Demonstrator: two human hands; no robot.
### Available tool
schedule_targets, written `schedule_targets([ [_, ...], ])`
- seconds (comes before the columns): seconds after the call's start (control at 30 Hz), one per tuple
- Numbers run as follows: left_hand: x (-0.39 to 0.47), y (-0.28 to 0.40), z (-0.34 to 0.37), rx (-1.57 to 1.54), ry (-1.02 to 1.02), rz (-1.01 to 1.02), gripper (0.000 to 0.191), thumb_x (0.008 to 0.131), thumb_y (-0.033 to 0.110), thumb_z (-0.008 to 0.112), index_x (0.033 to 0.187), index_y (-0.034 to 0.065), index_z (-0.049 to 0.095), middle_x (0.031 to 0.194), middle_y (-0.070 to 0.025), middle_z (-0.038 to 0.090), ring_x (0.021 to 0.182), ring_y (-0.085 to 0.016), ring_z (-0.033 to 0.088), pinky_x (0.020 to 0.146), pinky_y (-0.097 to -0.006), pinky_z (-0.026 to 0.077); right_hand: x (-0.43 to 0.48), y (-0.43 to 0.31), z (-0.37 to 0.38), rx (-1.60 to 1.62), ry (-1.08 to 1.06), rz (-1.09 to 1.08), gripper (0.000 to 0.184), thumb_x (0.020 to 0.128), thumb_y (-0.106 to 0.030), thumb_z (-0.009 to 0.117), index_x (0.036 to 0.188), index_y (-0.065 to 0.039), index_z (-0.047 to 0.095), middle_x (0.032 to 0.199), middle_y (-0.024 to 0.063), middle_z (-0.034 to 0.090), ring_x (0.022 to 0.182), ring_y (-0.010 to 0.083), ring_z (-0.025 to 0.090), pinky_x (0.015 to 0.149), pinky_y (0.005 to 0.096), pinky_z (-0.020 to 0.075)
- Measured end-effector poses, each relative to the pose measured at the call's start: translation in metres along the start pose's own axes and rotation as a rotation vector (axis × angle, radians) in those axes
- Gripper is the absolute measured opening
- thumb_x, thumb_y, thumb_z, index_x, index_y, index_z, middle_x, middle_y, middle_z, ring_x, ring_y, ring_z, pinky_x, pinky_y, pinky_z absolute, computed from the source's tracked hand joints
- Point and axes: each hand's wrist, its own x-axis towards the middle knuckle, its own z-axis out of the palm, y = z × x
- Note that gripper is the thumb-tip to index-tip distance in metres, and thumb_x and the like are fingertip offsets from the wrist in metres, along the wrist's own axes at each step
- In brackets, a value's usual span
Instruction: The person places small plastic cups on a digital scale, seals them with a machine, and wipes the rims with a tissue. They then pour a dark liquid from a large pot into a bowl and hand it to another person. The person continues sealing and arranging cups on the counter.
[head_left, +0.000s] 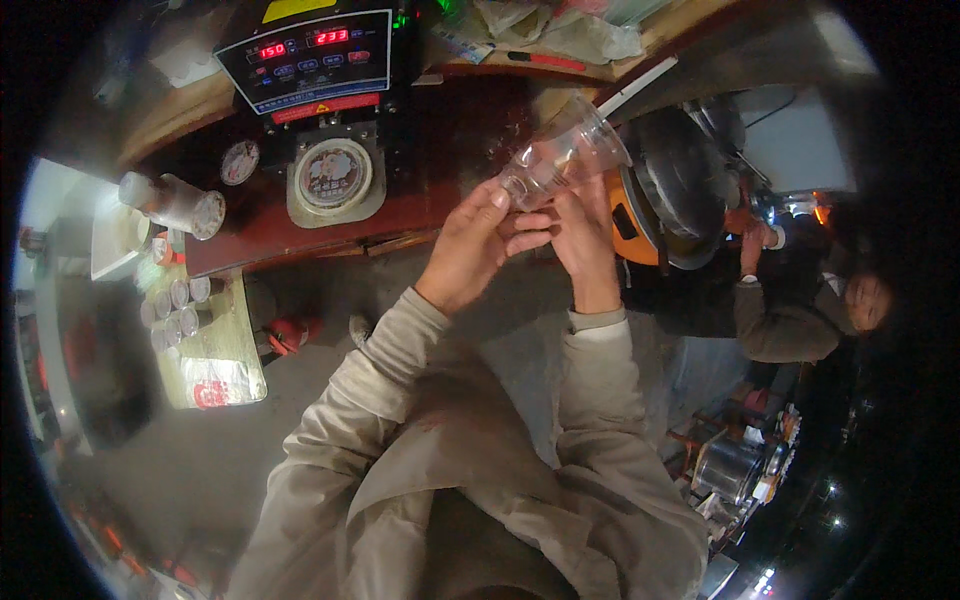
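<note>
Clear plastic cups (570, 146), seemingly a nested stack, are tilted in front of me with the wide rim up and to the right. My left hand (476, 236) pinches the narrow base end between thumb and fingers. Behind and under the cups, my right hand (589, 232) supports their side, its fingertips close to the left ones. To the left stands a cup sealing machine (300, 60) with a lit red display. A cup with a printed film top (334, 178) sits in its metal holder (337, 217).
A round printed top (240, 163) and a tilted filled cup (176, 202) are at the table's (420, 180) left end. Several lidded cups (180, 304) stand on a lower table (225, 315). An orange-sided vessel (630, 217) and another person (787, 322) are at right. A red-handled tool (547, 60) lies behind.
</note>
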Motion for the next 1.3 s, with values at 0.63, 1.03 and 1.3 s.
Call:
schedule_targets([
  [0.63,0.001,0.016,-0.06,-0.267,0.324,-0.124,0.058,0.098,0.053,0.049,0.14,0.0143,0.043,0.141,-0.0129,0.046,0.124,-0.033,0.051,0.098,-0.0541,0.047,-0.006,0.066,-0.033,-0.113,-0.096,0.111,0.095,0.08,-0.019,0.073,0.156,-0.011,0.017,0.159,0.0142,0.022,0.146,0.0299,0.025,0.115,0.0448,0.0284],
  [1.03,-0.013,-0.002,-0.058,0.271,0.505,-0.101,0.056,0.103,0.048,0.041,0.132,0.0012,0.047,0.127,-0.0119,0.056,0.114,-0.024,0.057,0.096,-0.0428,0.05,-0.044,-0.011,0.005,-0.751,-0.112,0.109,0.101,0.07,-0.008,0.081,0.153,-0.009,0.024,0.156,0.0141,0.028,0.14,0.0293,0.036,0.11,0.0438,0.0372],
  [1.3,-0.004,-0.033,-0.05,0.142,0.383,-0.044,0.07,0.102,0.056,0.035,0.143,-0.0007,0.038,0.133,-0.013,0.053,0.118,-0.025,0.054,0.099,-0.0425,0.047,-0.026,-0.034,0.012,-1.413,-0.161,0.003,0.092,0.064,-0.015,0.086,0.144,-0.013,0.041,0.131,0.0135,0.045,0.109,0.0285,0.056,0.091,0.0389,0.0506],
])
